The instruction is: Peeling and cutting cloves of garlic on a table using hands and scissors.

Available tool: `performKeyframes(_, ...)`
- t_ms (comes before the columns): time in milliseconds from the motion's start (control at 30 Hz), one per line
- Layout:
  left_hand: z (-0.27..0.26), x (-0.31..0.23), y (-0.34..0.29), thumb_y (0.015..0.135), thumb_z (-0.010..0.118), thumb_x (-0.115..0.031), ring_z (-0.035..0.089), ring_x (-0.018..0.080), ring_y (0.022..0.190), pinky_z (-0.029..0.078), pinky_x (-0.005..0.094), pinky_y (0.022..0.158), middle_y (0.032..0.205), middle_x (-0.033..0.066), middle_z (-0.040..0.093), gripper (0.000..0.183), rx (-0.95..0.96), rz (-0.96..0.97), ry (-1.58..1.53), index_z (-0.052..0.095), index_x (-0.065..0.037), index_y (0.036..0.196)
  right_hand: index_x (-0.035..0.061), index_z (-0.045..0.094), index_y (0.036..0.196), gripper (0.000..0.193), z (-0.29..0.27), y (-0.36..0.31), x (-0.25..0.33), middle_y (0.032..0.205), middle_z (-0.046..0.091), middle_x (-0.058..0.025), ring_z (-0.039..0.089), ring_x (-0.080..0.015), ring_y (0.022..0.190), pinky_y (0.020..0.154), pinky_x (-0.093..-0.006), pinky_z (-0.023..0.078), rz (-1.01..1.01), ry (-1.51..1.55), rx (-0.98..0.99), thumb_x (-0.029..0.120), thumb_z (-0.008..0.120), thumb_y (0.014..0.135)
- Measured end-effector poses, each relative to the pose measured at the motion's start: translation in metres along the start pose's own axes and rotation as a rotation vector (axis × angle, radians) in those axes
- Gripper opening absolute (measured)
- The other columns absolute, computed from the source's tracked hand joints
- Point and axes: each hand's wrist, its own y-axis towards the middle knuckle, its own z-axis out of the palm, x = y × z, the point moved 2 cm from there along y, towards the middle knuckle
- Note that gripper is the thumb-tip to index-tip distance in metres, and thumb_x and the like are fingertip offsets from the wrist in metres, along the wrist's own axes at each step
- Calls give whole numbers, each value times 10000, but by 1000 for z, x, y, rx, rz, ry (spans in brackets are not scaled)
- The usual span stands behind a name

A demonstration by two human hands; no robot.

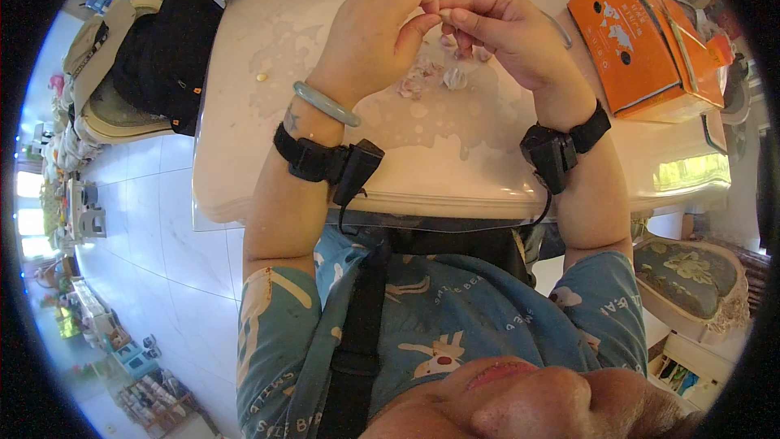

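Head view, left hand [378, 24] and right hand [508, 32] at upper centre, each grip pinched closed on one pale garlic clove [446, 15], peelings [413, 83] below on the tabletop [447, 175], orange box [638, 41] upper right.

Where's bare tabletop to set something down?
Free: front of the glossy cream tabletop, between near edge and papery white-purple garlic; left side, around one pale-yellow clove, looks wet. Crowded: centre, garlic by the left hand and right hand; right, orange cardboard box.
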Motion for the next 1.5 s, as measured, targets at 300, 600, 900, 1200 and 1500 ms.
performKeyframes(300,4,-4,-1,775,579,-13,493,328,840,419,371,739,861,132,510,115,49,-28,33,499,-21,856,19,649,1032,213,1,-2,-3,796,604,0,527,-71,656,578,-200,424,19,31,-42,163,617,878)
performKeyframes(600,5,0,-2,765,596,-26,493,322,840,426,396,731,879,105,505,138,-6,1,122,498,-48,859,50,658,1026,210,4,2,-3,768,601,26,535,-50,654,573,-187,425,18,45,-54,192,627,875)
performKeyframes(900,-4,-12,-6,831,511,-26,471,386,869,407,415,761,896,187,490,82,61,-120,87,484,-15,908,29,654,1039,213,20,-1,2,811,640,-7,568,-57,654,591,-192,462,50,-20,-153,167,599,886)
performKeyframes(1200,-4,-10,-7,860,551,-38,523,315,840,431,371,767,891,154,529,69,24,-182,88,542,1,916,-44,650,992,188,20,6,-7,763,650,-79,629,-122,641,598,-246,535,-22,59,-228,90,612,867)
performKeyframes(1500,-5,-19,2,811,616,-20,551,297,805,438,368,714,856,128,562,70,18,-28,230,564,-3,854,-53,651,953,165,17,7,-13,734,649,-101,635,-148,599,569,-256,536,5,113,-221,75,625,851)
